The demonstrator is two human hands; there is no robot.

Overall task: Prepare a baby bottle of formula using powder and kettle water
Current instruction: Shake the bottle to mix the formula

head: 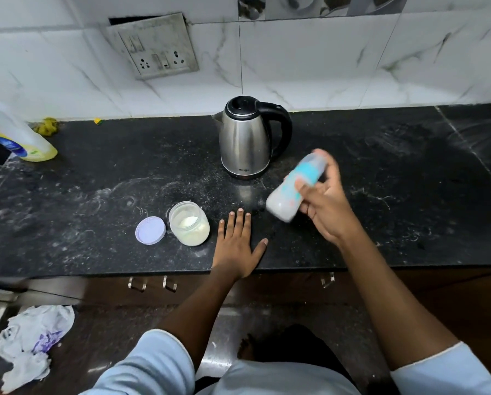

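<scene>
Right hand (324, 206) wrapped round the bottle (294, 188), tilted and blurred above the counter (96, 195), milky inside; left hand (238, 246) lies flat, fingers straight, holding nothing. Trouble ahead: a loose top would spray formula, and a slip could send it into the kettle (245, 138) just beyond the grip or the open jar (189, 223) left of it

Brushed steel, softly shiny, on the kettle (245, 143) at twelve o'clock; glossy black plastic on its handle (284, 129). Polished black speckled stone for the countertop (96, 172), dulled by white powdery smears. Clear plastic for the jar (189, 223), matt lilac plastic for the lid (150, 230) at its nine o'clock. Translucent plastic, blurred, for the baby bottle (284, 201) at three o'clock. Glossy marble-look tiles (324, 67) behind; crumpled cloth (30, 346) at seven o'clock.
</scene>
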